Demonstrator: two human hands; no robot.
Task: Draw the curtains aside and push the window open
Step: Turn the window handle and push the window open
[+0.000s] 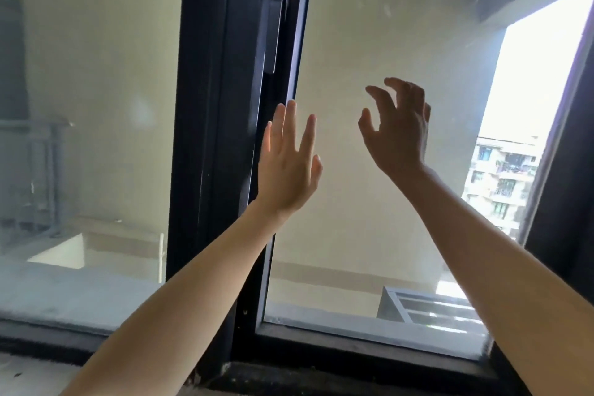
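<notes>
We see both bare arms raised toward the window sash [369,42]. Our left hand [287,167] is flat, fingers spread, at the sash's dark left edge below the handle [278,6]. Our right hand [398,132] is curled and empty before the glass. An apartment block [501,177] shows far right.

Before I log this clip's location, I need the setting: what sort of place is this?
Likely an upper-floor room in an apartment building, at a dark-framed window. Through the glass there is a plain pale wall and, at right, an apartment block with balconies. Both hands, left hand and right hand, are raised at the pane.
</notes>
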